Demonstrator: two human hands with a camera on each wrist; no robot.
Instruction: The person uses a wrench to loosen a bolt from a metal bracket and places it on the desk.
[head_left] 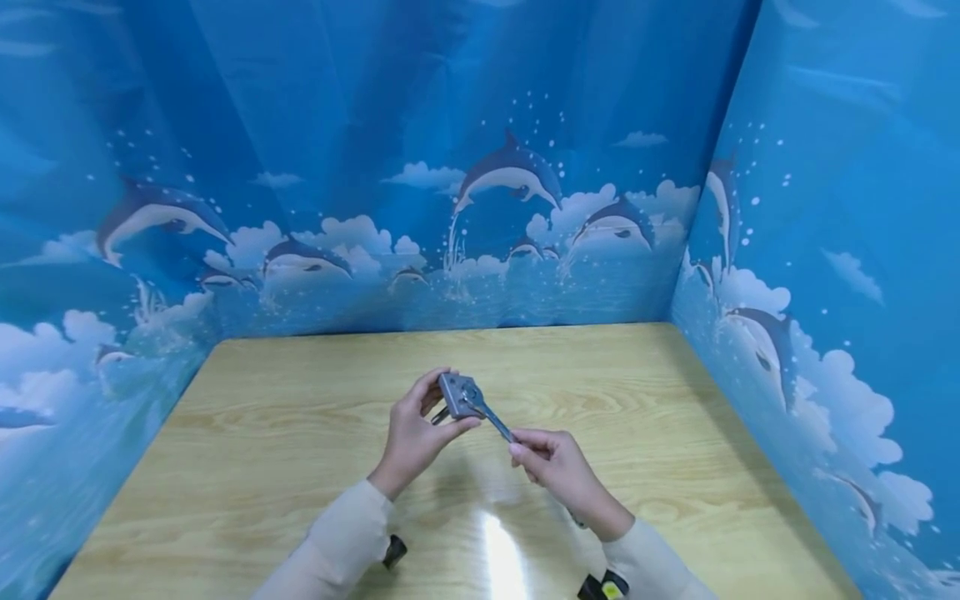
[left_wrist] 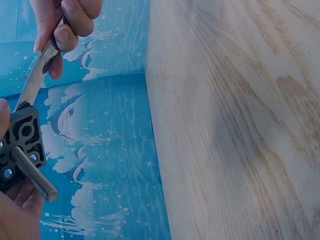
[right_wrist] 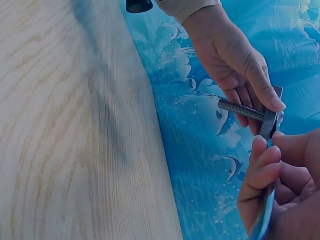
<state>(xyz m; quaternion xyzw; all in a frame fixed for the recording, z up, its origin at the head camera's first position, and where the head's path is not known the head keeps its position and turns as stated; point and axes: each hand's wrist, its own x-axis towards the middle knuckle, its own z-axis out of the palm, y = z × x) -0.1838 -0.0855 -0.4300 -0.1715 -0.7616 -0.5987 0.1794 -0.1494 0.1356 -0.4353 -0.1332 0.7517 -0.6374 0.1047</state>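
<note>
My left hand [head_left: 415, 429] grips a square grey plate [head_left: 452, 395] by its edges, thumb on one side and fingers on the other. A threaded bolt [left_wrist: 35, 175] sticks out from the plate's ribbed dark face, where small bolt heads also show. In my right hand [head_left: 558, 467] is a flat metal wrench [head_left: 497, 423], pinched between thumb and fingers near its lower end. The wrench's head lies against the plate's other face, over the fitting there. Both hands hold these parts up above the table. In the right wrist view the bolt [right_wrist: 240, 109] points away from the wrench.
Beneath the hands lies a light wood-grain table [head_left: 300, 450], with a bright reflection near its front. Blue curtains [head_left: 360, 167] printed with dolphins and clouds stand along the back and both sides. Dark wrist-camera parts [head_left: 393, 552] show by the sleeves.
</note>
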